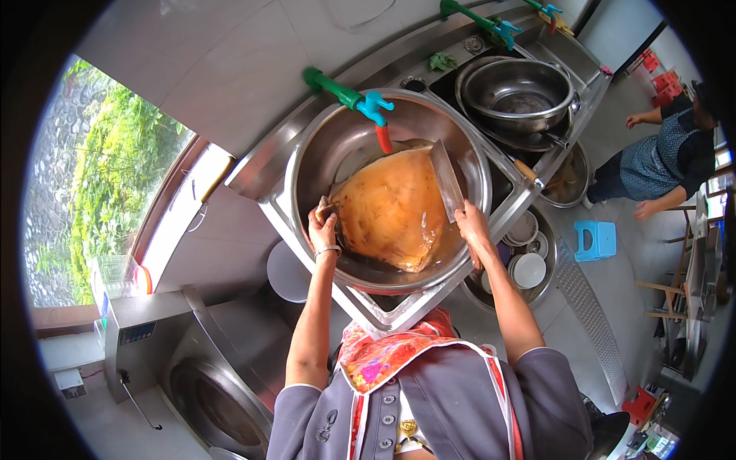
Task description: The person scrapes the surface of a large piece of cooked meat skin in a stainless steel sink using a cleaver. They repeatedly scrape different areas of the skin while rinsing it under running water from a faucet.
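Note:
A large steel basin (313, 138) rests on the sink unit, with a big yellow-brown slab of meat (391, 207), its skin uppermost, lying in some water. My left hand (323, 230) grips the knobby end of the slab at the basin's left side. In my right hand (474, 227) is the wooden handle of a cleaver (447, 178). Its broad blade lies along the right edge of the slab. Whether the blade's edge touches the skin, I cannot tell.
A green pipe tap (368, 106) with a red nozzle hangs over the basin. Nested steel bowls (517, 86) stand on the sink at the right. Below are a basin of white dishes (528, 270) and a blue stool (595, 240). Another person (661, 155) stands beyond.

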`<state>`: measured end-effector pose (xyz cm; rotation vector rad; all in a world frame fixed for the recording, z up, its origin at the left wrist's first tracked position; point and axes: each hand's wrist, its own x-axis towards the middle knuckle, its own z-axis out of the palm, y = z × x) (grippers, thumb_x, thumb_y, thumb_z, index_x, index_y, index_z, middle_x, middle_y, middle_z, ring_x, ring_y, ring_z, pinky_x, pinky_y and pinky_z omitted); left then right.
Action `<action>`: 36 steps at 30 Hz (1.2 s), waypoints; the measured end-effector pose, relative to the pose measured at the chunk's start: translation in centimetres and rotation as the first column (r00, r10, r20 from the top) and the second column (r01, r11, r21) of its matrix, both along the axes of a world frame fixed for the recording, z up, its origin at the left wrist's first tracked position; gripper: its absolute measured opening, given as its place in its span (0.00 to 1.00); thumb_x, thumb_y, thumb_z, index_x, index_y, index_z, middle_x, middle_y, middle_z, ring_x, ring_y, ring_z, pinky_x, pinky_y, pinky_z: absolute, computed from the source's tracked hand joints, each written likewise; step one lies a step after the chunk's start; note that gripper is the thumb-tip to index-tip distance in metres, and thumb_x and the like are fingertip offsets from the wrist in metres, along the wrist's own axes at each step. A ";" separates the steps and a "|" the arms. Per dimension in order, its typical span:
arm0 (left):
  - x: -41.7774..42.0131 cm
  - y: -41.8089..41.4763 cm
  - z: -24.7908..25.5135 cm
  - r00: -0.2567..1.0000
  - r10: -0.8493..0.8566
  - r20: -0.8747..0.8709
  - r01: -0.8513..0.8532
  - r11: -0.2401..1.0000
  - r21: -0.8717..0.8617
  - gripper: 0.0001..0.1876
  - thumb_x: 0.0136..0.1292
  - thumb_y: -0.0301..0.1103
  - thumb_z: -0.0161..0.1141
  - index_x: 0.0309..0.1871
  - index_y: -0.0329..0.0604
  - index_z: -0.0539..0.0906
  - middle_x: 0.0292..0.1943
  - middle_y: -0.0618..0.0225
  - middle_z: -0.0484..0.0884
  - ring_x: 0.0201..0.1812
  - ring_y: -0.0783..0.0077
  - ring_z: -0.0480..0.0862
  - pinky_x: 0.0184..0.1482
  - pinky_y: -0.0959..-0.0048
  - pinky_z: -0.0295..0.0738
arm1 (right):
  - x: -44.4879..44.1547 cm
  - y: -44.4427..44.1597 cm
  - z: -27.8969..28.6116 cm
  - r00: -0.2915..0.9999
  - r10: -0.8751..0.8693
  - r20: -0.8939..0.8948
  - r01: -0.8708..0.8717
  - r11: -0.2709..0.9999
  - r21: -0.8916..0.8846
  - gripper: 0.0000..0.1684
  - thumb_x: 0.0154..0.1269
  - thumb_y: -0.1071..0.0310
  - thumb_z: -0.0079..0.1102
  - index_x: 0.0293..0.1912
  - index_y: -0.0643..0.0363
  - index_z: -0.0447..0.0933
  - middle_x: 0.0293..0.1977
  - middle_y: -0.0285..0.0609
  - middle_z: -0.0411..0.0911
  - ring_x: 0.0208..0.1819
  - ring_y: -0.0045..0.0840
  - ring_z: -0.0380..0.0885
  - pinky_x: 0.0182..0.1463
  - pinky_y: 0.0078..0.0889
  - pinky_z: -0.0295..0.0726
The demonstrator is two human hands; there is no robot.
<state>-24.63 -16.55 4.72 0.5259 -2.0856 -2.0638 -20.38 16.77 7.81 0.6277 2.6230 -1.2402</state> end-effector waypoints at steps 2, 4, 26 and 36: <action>0.0 0.7 0.5 0.999 -0.025 -0.030 0.025 1.000 0.008 0.21 0.56 0.19 0.58 0.55 0.36 0.71 0.45 0.67 0.78 0.44 0.74 0.77 0.51 0.79 0.70 | 0.1 0.2 -1.4 0.994 0.084 -0.068 -0.072 0.984 0.164 0.19 0.61 0.63 0.46 0.47 0.64 0.73 0.30 0.60 0.79 0.34 0.51 0.79 0.39 0.50 0.78; 0.1 0.8 0.9 0.999 -0.033 -0.028 0.033 0.999 -0.024 0.21 0.56 0.19 0.58 0.54 0.36 0.71 0.44 0.67 0.78 0.44 0.75 0.77 0.51 0.79 0.70 | 1.3 -2.6 -0.6 0.983 0.174 -0.054 -0.162 0.970 0.182 0.15 0.61 0.66 0.45 0.45 0.63 0.73 0.29 0.58 0.79 0.34 0.51 0.79 0.39 0.51 0.78; -0.1 -0.1 -1.1 0.992 -0.039 -0.120 0.036 0.999 -0.033 0.22 0.56 0.25 0.61 0.55 0.42 0.73 0.42 0.74 0.79 0.34 0.84 0.76 0.26 0.87 0.70 | -0.8 -4.3 -1.4 0.992 0.086 -0.096 -0.080 0.995 0.063 0.17 0.62 0.61 0.48 0.43 0.64 0.72 0.32 0.60 0.78 0.36 0.51 0.79 0.42 0.48 0.77; 0.7 0.2 0.7 0.996 -0.074 -0.051 0.073 0.997 -0.011 0.21 0.57 0.20 0.57 0.56 0.36 0.70 0.45 0.67 0.78 0.45 0.76 0.77 0.50 0.79 0.70 | 0.8 -2.3 -2.5 0.994 -0.084 0.069 0.087 0.995 -0.053 0.21 0.60 0.63 0.46 0.51 0.64 0.71 0.28 0.58 0.79 0.22 0.40 0.80 0.29 0.40 0.79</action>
